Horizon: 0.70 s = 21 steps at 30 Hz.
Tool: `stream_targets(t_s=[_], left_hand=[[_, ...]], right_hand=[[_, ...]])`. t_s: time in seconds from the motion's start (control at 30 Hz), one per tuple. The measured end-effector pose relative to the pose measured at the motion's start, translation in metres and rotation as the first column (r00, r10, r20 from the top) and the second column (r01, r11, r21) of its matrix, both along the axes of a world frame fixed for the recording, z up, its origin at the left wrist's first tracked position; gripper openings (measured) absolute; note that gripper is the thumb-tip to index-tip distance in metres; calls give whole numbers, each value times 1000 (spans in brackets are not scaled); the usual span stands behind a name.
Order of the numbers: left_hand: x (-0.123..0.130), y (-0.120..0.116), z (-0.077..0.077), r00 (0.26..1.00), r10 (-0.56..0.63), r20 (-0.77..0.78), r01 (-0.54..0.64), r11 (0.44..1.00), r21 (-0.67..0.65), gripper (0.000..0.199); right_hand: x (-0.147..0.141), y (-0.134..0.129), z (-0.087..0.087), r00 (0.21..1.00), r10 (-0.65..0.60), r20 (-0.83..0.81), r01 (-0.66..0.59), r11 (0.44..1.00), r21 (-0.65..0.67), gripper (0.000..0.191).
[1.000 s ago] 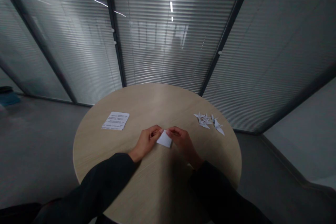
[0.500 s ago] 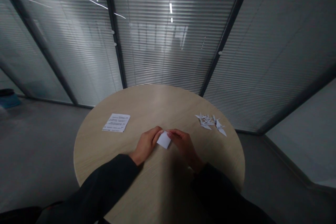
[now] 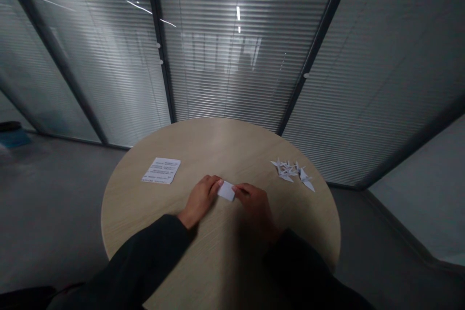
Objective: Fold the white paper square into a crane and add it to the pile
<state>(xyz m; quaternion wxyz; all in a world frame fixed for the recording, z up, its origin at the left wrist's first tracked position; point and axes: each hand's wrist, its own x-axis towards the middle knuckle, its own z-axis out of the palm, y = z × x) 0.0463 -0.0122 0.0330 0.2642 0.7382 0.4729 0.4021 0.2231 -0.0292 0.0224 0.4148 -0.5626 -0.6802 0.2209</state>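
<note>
Round, pale wood-grain table (image 3: 218,143) fills the lower middle of the view, its near edge hidden beneath the person's arms. Two dark long sleeves (image 3: 140,254) reach in from the bottom corners and rest over the near part of the table, ending at bare wrists. Just past them, close to the table's centre, the left hand (image 3: 199,202) and the right hand (image 3: 256,208) face each other across a small piece of white paper (image 3: 226,191). Both hands are curled inward, and the fingertips of each grip one short end of the paper, so neither hand is open or clenched into a fist. The paper sits level and low between them, at or just above the tabletop; the view does not settle whether it touches the wood. Farther out toward the far left edge of the table lies a printed sheet (image 3: 161,170), flat and slightly skewed, with lines of small text too tiny to read. Toward the far right edge, well apart from both hands, sits a loose cluster of small white origami cranes (image 3: 291,172), some touching one another. Beyond the table stand glass partitions with slatted blinds (image 3: 225,63), divided by dark metal frames and reflecting strips of ceiling light, while a grey floor (image 3: 47,213) spreads out on either side.
</note>
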Motion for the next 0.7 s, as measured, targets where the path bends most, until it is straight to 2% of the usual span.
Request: stream_targets(t_s=[0.07,0.13,0.2,0.3,0.37,0.47,0.57,0.63,0.7], left_hand=[[1,2,-3,997,12,71,-9,999,-51,31],[2,3,-5,979,-1,203,39,982,-185,35],[3,4,-7,934,-31,356,143,945,-293,42],[6,2,-7,841,-62,538,290,890,-352,49],[6,-1,-4,794,-70,603,366,848,-383,50],[4,-7,4,751,-94,653,466,776,-425,49],[-1,-8,12,716,-103,690,530,723,-443,47],[-5,-7,15,717,-116,687,549,701,-455,42],[-8,-5,15,755,-133,642,529,701,-477,35]], right_hand=[[-1,-3,0,990,-4,142,-20,986,167,23],[-2,-6,-1,965,11,264,-91,952,291,25],[-2,-7,-2,938,30,346,-157,924,347,25],[-1,-8,-2,929,89,360,-221,912,345,23],[-2,-7,0,956,136,259,-216,925,314,20],[-3,-6,2,993,112,-23,-107,979,172,16],[-3,-3,5,961,65,-268,-80,996,-48,21],[-2,0,7,922,63,-383,-113,988,-107,25],[0,2,10,893,43,-447,-107,987,-120,26]])
